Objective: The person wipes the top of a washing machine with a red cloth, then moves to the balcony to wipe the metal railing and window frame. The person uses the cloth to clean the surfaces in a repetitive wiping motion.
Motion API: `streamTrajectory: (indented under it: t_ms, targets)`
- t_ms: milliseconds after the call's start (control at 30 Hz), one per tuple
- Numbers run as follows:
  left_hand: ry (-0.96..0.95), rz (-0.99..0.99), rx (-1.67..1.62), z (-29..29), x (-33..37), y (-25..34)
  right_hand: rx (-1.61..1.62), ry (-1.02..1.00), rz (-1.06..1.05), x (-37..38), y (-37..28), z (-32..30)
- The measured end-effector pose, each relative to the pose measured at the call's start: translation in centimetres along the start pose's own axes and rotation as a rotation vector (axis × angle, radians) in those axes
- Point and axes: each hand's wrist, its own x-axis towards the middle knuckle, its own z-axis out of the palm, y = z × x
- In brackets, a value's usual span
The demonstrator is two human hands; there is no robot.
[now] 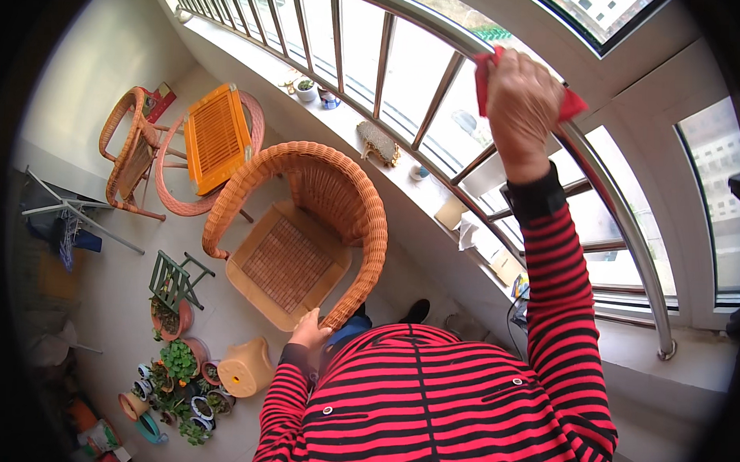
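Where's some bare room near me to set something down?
The wicker armchair has a bare seat inside its curved back. Floor is open between that armchair, the green folding stool and the tan plastic stool. It's crowded among the potted plants, less so along the windowsill.

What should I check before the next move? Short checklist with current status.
1. Red cloth in the right hand: ok, gripped at the metal rail.
2. Cloth wrapped fully around the rail: cannot tell, the hand covers most of it.
3. Left hand touching the wicker chair: ok, at the end of its curved rim.
4. Window sill free of loose things: not ok, a small potted plant and other items stand on it.
5. Both feet planted: cannot tell, only one dark shoe shows clearly.
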Motion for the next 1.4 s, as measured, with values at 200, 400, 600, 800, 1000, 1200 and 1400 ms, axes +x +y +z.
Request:
streamTrajectory:
  t_ms: [200,400,600,800,1000,1200,1400]
  targets:
    - [-0.122,-0.06,-0.301,2.7,-0.5,-3.0,0.024,0.014,-0.014,2.8,-3.2,3.2]
    - [-0.068,-0.072,-0.164,2.9,-1.2,-3.6,0.013,-0.037,-0.129,1.3,-0.9,2.0]
    - [0.112,0.064,-0.109,3.6,-0.3,-2.3,0.18,-0.089,-0.079,-4.1,6.1,-4.3]
    - [0.128,0.102,0.006,3.5,2.7,-0.3,0.15,-0.135,-0.009,-12.3,14.7,-12.3]
    - [0.032,0.089,0.17,1.7,4.7,5.5,0.082,-0.207,0.09,-19.2,22.9,-19.3]
    - [0.149,0.2,0.238,0.8,7.4,10.7,-0.039,-0.264,0.269,-26.5,30.0,-25.6]
    - [0.265,0.596,0.108,-4.2,9.4,22.7,-0.094,-0.212,0.341,-31.2,34.2,-29.6]
